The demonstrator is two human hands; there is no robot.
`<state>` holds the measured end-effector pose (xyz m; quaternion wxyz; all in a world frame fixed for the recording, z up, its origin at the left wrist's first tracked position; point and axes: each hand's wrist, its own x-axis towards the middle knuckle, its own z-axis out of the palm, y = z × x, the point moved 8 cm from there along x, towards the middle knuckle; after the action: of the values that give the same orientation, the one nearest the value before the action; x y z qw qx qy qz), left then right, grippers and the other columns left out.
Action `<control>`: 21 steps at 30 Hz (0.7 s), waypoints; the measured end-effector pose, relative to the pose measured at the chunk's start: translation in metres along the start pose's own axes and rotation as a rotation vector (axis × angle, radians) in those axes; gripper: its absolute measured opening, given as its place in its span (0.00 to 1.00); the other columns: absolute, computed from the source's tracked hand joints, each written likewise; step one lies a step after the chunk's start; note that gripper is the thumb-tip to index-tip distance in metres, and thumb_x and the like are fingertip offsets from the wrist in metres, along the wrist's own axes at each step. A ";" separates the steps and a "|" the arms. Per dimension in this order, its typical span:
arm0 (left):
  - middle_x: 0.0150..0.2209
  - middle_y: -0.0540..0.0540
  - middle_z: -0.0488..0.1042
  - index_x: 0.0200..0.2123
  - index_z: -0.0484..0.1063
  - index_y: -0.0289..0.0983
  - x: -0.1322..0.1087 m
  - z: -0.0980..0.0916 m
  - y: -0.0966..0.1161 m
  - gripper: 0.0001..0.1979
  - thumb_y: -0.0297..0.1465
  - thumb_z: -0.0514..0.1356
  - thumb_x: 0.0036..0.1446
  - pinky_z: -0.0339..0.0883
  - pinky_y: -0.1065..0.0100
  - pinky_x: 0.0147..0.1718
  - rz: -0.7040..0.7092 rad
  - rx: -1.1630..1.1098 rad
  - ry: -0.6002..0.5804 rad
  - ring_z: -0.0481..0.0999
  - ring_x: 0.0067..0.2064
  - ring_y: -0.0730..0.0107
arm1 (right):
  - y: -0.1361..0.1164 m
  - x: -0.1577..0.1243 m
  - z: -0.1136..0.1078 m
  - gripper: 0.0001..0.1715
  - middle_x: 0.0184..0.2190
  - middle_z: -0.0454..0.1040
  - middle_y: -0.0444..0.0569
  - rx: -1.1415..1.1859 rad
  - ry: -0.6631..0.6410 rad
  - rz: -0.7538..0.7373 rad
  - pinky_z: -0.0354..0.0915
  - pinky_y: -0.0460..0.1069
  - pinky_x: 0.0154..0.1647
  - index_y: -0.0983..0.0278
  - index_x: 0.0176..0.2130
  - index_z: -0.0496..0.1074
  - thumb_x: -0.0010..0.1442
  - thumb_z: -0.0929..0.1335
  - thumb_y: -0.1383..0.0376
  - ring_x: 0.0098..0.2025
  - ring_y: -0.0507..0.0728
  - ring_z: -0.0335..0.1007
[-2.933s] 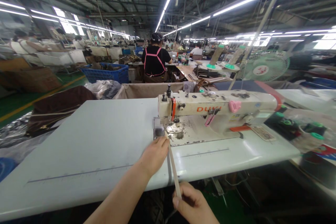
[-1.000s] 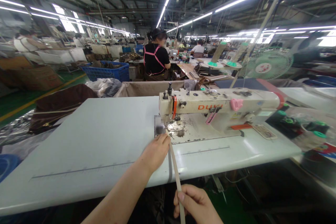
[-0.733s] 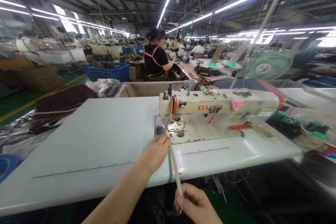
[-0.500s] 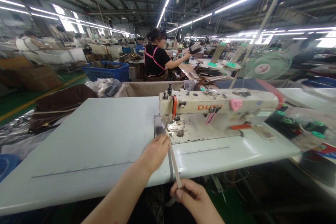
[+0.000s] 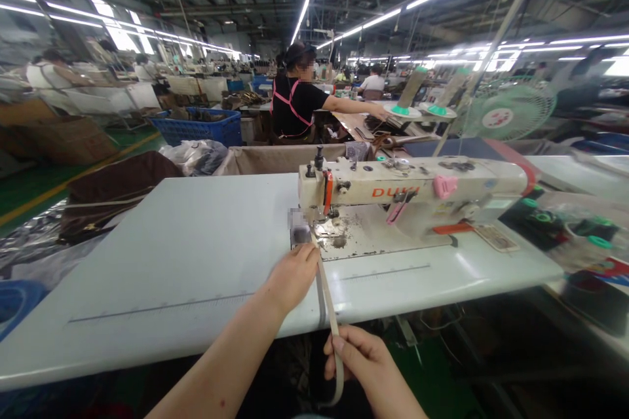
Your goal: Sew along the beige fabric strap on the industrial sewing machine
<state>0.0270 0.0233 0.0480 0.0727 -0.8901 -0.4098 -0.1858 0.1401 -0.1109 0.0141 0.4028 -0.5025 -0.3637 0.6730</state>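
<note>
A narrow beige strap (image 5: 327, 291) runs from the needle area of the sewing machine (image 5: 413, 190) toward me, over the table's front edge. Close in front of the presser foot, my left hand (image 5: 293, 275) has its fingers together on the strap, against the table. My right hand (image 5: 361, 357), just past the table edge, pinches the strap between thumb and fingers. Below that pinch the strap's loose end curls down and to the left. A darker grey strip (image 5: 322, 304) lies beside the strap on the tabletop. My left fingertips and the stitching point are partly hidden.
The pale worktable (image 5: 196, 236) carries a printed ruler line (image 5: 162, 309). Thread cones (image 5: 597, 245) stand at the right, near a green fan (image 5: 508, 114). Behind the table are a fabric-lined bin (image 5: 275, 160), a blue crate (image 5: 196, 127) and a co-worker (image 5: 295, 105).
My right hand has shifted slightly along the strap, and more of its loose end now hangs below the fingers. My left hand stays by the needle. The co-worker's arm has lowered to the pile.
</note>
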 end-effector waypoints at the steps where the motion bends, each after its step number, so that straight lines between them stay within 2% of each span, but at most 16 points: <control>1: 0.54 0.38 0.77 0.49 0.72 0.34 0.000 0.000 0.000 0.09 0.23 0.57 0.68 0.76 0.57 0.58 -0.001 0.003 0.000 0.79 0.56 0.56 | 0.000 -0.001 0.000 0.33 0.24 0.80 0.48 0.001 0.001 0.006 0.62 0.47 0.33 0.66 0.32 0.81 0.52 0.79 0.38 0.28 0.53 0.72; 8: 0.54 0.40 0.78 0.49 0.72 0.37 0.001 -0.001 0.001 0.09 0.23 0.57 0.68 0.75 0.59 0.59 -0.002 0.020 -0.013 0.79 0.57 0.58 | 0.001 0.000 0.000 0.33 0.24 0.80 0.48 0.006 -0.012 0.000 0.63 0.47 0.34 0.66 0.31 0.81 0.53 0.78 0.38 0.28 0.54 0.73; 15: 0.54 0.39 0.77 0.49 0.72 0.36 0.000 0.002 -0.001 0.09 0.22 0.57 0.68 0.75 0.58 0.59 -0.004 0.007 -0.025 0.79 0.57 0.57 | 0.003 -0.001 -0.003 0.33 0.23 0.79 0.48 -0.023 -0.015 -0.013 0.62 0.47 0.33 0.66 0.29 0.82 0.56 0.77 0.38 0.27 0.53 0.71; 21: 0.55 0.39 0.77 0.51 0.72 0.36 -0.002 0.005 -0.001 0.10 0.23 0.56 0.69 0.74 0.57 0.60 -0.011 -0.008 -0.026 0.78 0.59 0.57 | 0.001 0.001 -0.003 0.37 0.21 0.78 0.48 -0.049 -0.015 -0.015 0.61 0.48 0.32 0.66 0.28 0.81 0.52 0.76 0.34 0.26 0.53 0.70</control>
<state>0.0264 0.0242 0.0432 0.0627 -0.8904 -0.4149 -0.1761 0.1429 -0.1104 0.0124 0.3925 -0.5044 -0.3867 0.6648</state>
